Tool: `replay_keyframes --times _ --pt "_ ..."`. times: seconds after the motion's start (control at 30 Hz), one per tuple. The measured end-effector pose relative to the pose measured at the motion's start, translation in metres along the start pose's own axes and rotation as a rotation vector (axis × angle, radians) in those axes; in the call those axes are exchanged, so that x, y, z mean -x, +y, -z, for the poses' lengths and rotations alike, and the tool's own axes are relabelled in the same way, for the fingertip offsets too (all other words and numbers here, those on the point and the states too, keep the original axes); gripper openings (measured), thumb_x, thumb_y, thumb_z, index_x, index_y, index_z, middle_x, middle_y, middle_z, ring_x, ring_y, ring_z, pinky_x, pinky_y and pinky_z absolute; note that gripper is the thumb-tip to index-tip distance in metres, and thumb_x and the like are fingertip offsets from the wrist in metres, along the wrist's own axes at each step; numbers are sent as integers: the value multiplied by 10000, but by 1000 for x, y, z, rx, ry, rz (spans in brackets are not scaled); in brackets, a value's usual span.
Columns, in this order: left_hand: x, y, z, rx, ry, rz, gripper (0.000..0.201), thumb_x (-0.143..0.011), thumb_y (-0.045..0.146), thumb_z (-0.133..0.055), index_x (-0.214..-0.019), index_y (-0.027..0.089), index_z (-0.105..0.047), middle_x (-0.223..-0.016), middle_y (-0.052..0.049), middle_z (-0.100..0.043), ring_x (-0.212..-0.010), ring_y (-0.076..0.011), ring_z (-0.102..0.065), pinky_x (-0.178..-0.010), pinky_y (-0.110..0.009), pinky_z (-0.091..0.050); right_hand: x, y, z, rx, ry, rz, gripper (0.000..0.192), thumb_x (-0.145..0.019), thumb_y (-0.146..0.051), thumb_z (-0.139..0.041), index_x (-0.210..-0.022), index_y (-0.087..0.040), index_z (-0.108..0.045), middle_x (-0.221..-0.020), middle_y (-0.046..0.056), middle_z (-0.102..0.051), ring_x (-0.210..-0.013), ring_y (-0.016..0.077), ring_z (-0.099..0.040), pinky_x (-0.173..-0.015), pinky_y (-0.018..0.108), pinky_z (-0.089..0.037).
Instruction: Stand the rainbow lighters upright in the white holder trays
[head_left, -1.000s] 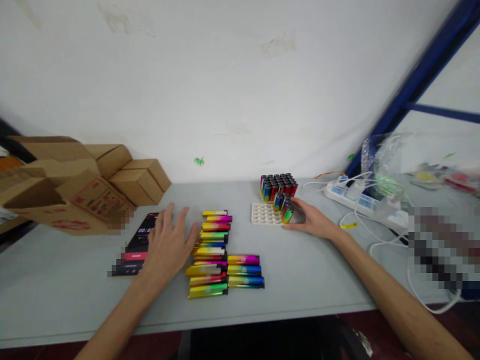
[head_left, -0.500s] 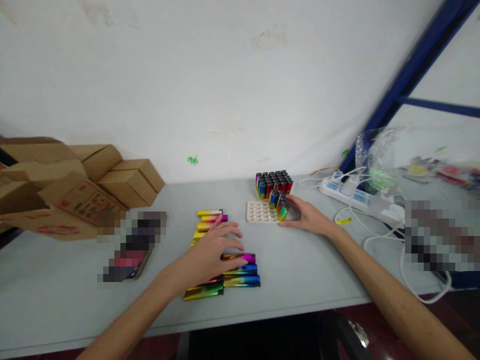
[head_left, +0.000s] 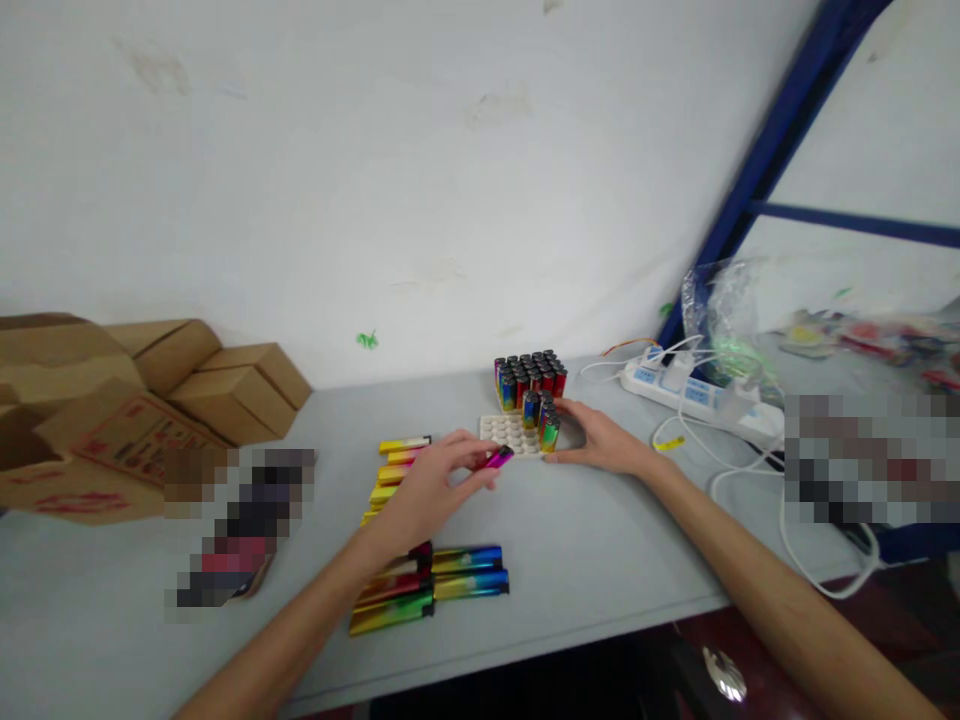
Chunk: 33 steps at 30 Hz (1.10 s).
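Note:
My left hand (head_left: 442,485) pinches a pink lighter (head_left: 496,458) just off the left front part of a white holed tray (head_left: 495,436). My right hand (head_left: 604,440) curves around the tray's right end, thumb at the near corner and fingers behind. Several shiny multicoloured lighters (head_left: 550,432) stand upright there. Below and beside my left hand, more lighters lie flat on the table: yellow ones (head_left: 384,494) in a column, blue-and-gold ones (head_left: 471,583) nearer me, and a green-and-gold one (head_left: 391,612). My left forearm and hand partly cover the column.
Behind the tray stands a packed block of upright lighters (head_left: 529,378). Cardboard boxes (head_left: 240,400) and a blurred phone-like object (head_left: 247,530) occupy the left. On the right are a power strip (head_left: 697,400), loose white cables (head_left: 720,480) and a blue frame (head_left: 750,220).
My left hand has picked up the pink lighter from the near group and carried it up toward the tray. My right hand stays at the tray's end. The view has shifted slightly.

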<state>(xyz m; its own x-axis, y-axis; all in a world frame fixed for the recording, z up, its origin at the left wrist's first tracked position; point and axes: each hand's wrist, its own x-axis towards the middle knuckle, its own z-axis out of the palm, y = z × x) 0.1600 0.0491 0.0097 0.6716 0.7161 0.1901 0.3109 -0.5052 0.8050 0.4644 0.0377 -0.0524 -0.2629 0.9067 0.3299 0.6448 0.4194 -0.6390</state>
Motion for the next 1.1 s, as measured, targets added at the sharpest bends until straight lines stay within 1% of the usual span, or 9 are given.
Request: replay_keyframes --times 0.1,0.2,0.27,0.33,0.4,0.53,0.8,0.97,1.1 --pt "-10 10 -3 313 -31 69 301 -965 466 -565 -1072 193 -632 -846 -19 -595 -624 -121 -599 -593 -263 -488 -1 -2 0 -19 7 13 814 -729 -463 -853 -1417 -186 -517 -1432 170 -596 -1281 330 -611 -1123 525 -470" --pt "-16 17 -8 613 -45 149 325 -964 509 -549 -1102 219 -498 -730 41 -544 -504 -71 -431 -490 -202 -335 -1 -2 0 -7 16 6 811 -731 -457 -851 -1414 -174 -518 -1429 181 -595 -1272 334 -618 -1115 524 -478" --pt "-18 18 -12 773 -32 217 332 -947 537 -536 -1003 216 -472 -651 67 -480 -483 -63 -327 -481 -192 -255 -1 -2 0 6 12 13 807 -729 -454 -853 -1412 -181 -520 -1424 176 -601 -1270 338 -619 -1114 533 -478" --pt "-20 16 -15 861 -48 284 397 -932 587 -486 -870 195 -475 -574 86 -357 -479 -67 -242 -482 -201 -219 -1 -3 1 17 4 11 799 -736 -456 -848 -1412 -186 -519 -1423 172 -604 -1274 341 -616 -1116 536 -477" --pt "-20 13 -15 886 -84 313 492 -919 632 -429 -729 180 -475 -549 83 -287 -483 -73 -222 -482 -216 -225 0 -4 2 28 -1 -2 791 -748 -461 -838 -1413 -179 -516 -1425 176 -600 -1277 339 -616 -1114 526 -485" --pt "-20 8 -14 910 -83 319 517 -890 609 -431 -575 200 -398 -510 66 -283 -460 -80 -229 -462 -235 -219 0 -3 2 40 -6 -26 800 -752 -473 -832 -1418 -169 -508 -1428 184 -596 -1273 339 -623 -1106 516 -500" --pt "-15 4 -13 848 -8 326 480 -825 575 -425 -503 232 -331 -438 78 -202 -409 -72 -130 -425 -244 -90 1 1 0 76 -9 -53 838 -732 -495 -844 -1423 -165 -502 -1422 189 -597 -1273 358 -616 -1115 555 -479" --pt "-13 3 -13 831 34 348 488 -825 579 -455 -507 231 -330 -444 83 -195 -406 -65 -128 -416 -228 -83 1 0 1 80 -15 -48 832 -743 -497 -836 -1424 -158 -499 -1428 190 -593 -1277 353 -615 -1115 542 -482" --pt "-15 1 -12 863 42 334 552 -837 648 -480 -525 217 -334 -463 87 -211 -413 -53 -133 -409 -205 -107 1 1 1 80 -18 -47 849 -742 -504 -836 -1425 -135 -493 -1430 204 -587 -1287 350 -607 -1124 528 -476"
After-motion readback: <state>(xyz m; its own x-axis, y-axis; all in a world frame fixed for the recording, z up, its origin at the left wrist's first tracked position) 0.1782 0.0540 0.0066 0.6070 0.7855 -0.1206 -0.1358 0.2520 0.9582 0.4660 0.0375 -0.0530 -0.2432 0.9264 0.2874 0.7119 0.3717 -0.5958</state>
